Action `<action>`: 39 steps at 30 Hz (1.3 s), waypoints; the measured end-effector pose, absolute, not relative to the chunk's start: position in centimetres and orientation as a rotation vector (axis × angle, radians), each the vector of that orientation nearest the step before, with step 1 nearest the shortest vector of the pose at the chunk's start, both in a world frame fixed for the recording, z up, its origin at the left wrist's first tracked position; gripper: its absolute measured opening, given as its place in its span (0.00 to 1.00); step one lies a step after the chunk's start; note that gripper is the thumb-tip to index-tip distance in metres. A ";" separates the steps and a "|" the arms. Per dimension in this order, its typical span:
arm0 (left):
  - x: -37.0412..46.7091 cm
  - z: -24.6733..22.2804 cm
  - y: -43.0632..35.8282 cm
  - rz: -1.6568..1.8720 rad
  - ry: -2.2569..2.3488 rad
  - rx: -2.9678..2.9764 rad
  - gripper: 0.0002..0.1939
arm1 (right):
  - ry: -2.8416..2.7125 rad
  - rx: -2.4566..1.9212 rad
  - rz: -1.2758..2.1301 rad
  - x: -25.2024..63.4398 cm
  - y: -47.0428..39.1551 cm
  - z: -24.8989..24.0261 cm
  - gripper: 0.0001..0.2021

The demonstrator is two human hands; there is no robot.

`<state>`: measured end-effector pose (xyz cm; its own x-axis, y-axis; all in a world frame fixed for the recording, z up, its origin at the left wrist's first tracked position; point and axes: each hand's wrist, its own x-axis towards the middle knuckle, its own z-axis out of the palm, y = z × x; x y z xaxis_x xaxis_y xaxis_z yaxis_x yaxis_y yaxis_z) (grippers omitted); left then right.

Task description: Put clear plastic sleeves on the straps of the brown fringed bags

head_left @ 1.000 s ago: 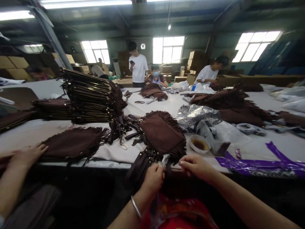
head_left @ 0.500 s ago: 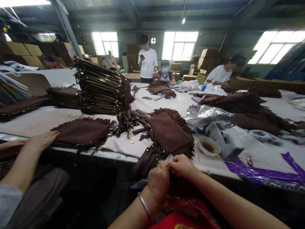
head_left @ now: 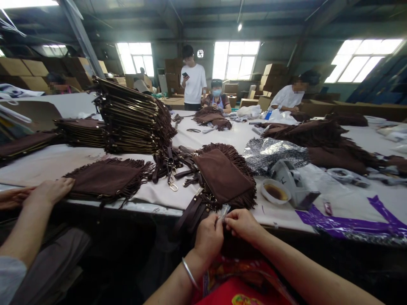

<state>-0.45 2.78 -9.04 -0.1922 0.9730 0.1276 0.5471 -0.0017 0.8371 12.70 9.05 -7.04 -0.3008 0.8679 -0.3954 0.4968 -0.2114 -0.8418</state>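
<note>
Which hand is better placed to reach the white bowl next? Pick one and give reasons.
The right hand, probably: the white bowl stands beyond it, to its right. The left hand lies farther off, pinching clear plastic, with the right hand in between.

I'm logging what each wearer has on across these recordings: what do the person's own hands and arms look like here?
The left hand and right hand are ungloved. The left forearm and right forearm are bare as far as the view shows, with no sleeve in sight. A slim, silver-coloured bangle circles the left one; none shows on the right.
</note>
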 end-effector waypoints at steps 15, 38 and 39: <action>0.1 -9.3 3.0 1.145 0.540 0.080 0.05 | -1.455 -1.248 1.615 13.0 7.6 -7.5 0.09; 1.7 -9.6 2.7 1.146 0.977 0.369 0.24 | -1.805 -1.469 1.213 13.9 8.5 -8.2 0.04; 1.9 -9.5 2.7 1.152 1.052 0.448 0.27 | -1.737 -1.466 1.297 14.1 8.3 -8.1 0.09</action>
